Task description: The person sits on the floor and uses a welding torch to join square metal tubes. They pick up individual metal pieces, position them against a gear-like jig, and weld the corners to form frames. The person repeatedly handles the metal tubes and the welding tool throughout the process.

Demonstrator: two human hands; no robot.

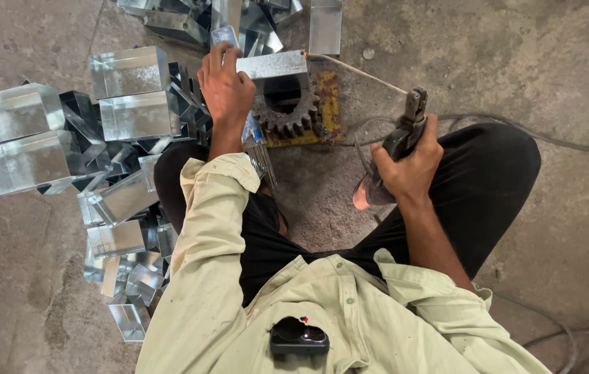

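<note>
My left hand [225, 86] presses a shiny sheet-metal piece [271, 64] down on top of a rusty toothed gear [293, 118] lying on the concrete floor. My right hand [409, 166] grips a welding electrode holder [404, 131]. Its thin rod [357, 73] reaches up and left, and the tip touches the right end of the metal piece. I am squatting, knees in dark trousers on either side.
A heap of folded shiny metal boxes [73, 131] fills the floor at left, with more metal pieces [239, 21] at the top. A bundle of welding rods [261, 159] lies beside the gear. A cable [551, 138] runs off right across the concrete.
</note>
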